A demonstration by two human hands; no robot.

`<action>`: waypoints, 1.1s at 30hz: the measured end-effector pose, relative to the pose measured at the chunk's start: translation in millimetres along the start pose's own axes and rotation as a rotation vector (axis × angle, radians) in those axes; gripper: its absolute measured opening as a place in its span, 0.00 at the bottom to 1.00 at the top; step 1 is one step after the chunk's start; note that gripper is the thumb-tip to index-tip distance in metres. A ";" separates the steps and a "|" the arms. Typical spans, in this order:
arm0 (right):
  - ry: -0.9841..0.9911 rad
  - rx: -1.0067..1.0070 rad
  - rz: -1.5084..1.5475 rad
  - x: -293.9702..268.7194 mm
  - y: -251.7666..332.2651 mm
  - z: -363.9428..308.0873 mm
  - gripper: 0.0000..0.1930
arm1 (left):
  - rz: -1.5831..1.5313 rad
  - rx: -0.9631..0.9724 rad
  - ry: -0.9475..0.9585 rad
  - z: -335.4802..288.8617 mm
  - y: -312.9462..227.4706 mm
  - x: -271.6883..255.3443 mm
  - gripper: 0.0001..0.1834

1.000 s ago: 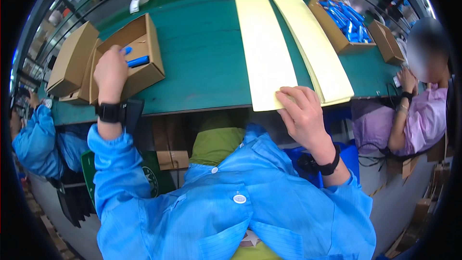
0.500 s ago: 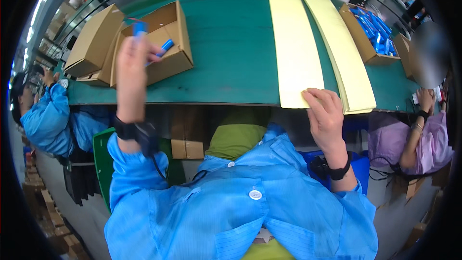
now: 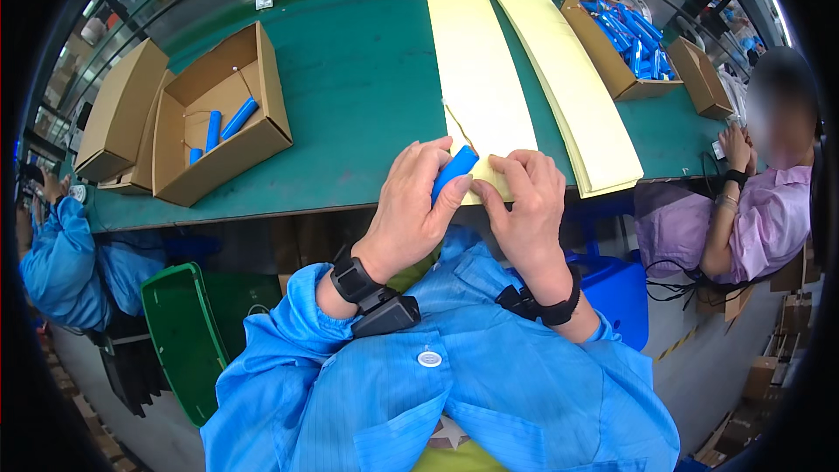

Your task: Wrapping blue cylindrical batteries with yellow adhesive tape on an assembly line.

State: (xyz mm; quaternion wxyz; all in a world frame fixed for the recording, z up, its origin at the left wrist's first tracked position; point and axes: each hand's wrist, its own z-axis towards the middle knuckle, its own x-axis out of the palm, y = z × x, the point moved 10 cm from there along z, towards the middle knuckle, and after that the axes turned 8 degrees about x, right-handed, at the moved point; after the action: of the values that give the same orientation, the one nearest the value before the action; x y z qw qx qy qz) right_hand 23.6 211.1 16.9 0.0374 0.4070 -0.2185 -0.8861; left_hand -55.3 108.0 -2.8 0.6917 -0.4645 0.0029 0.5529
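Note:
My left hand (image 3: pixel 411 201) is closed round a blue cylinder (image 3: pixel 454 173), which looks like a battery with thin wire leads. It tilts over the near end of a long pale yellow sheet (image 3: pixel 481 61), its leads pointing away from me. Beside it, my right hand (image 3: pixel 529 197) rests at the sheet's near end with fingers bent. Its thumb and index tips are apart, the thumb close to the cylinder's lower end. An open cardboard box (image 3: pixel 271 118) on the left holds a few similar blue cylinders (image 3: pixel 239 118).
More yellow sheets (image 3: pixel 577 96) lie stacked to the right. Beyond them stands a cardboard box (image 3: pixel 625 87) full of blue cylinders, with a smaller carton (image 3: pixel 699 79) beside it. Closed cartons (image 3: pixel 131 109) sit far left. People work at both sides of the green table (image 3: pixel 350 79).
My left hand has come from the left box to the near end of the yellow sheet, bringing a blue cylinder. My right hand has shifted left, and its fingertips have parted. The view has turned rightward.

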 end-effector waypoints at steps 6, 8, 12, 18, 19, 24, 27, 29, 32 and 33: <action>0.102 0.089 -0.031 2.5 -3.9 5.7 0.17 | -0.102 -0.119 0.005 -2.6 5.0 -0.9 0.16; 0.110 0.063 -0.096 0.5 1.7 5.7 0.18 | -0.137 -0.174 0.019 -3.3 8.8 -2.3 0.16; 0.134 0.068 -0.088 2.2 4.0 7.5 0.16 | -0.187 -0.240 0.042 -3.2 12.8 -0.2 0.17; 0.168 0.182 -0.039 14.4 -7.6 9.5 0.09 | -0.274 -0.200 -0.061 -4.3 12.9 -4.0 0.16; 0.176 0.202 -0.050 16.3 -9.4 10.8 0.08 | -0.275 -0.202 -0.059 -4.3 12.8 -3.9 0.16; 0.131 0.134 -0.064 17.7 -3.4 9.1 0.08 | -0.179 -0.141 -0.015 -2.4 7.9 -4.8 0.16; 0.049 0.002 -0.011 9.9 7.8 3.7 0.07 | -0.059 -0.057 -0.044 0.7 2.4 -6.9 0.16; -0.075 0.086 0.453 -8.3 -3.8 -3.1 0.06 | -0.041 -0.068 -0.039 1.9 1.7 -6.1 0.16; -0.243 0.180 0.918 -33.5 -35.3 -13.1 0.03 | -0.028 -0.100 0.010 3.3 2.3 -6.1 0.16; -0.187 0.280 1.089 -31.1 -42.9 -7.8 0.04 | -0.038 -0.128 0.052 1.7 4.9 -5.2 0.16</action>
State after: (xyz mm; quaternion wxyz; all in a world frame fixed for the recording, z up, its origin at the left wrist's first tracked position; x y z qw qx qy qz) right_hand 54.8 254.6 16.4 0.4150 0.1563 -0.5144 -0.7340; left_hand -61.9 104.9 -2.3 0.6706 -0.5222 -0.0234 0.5264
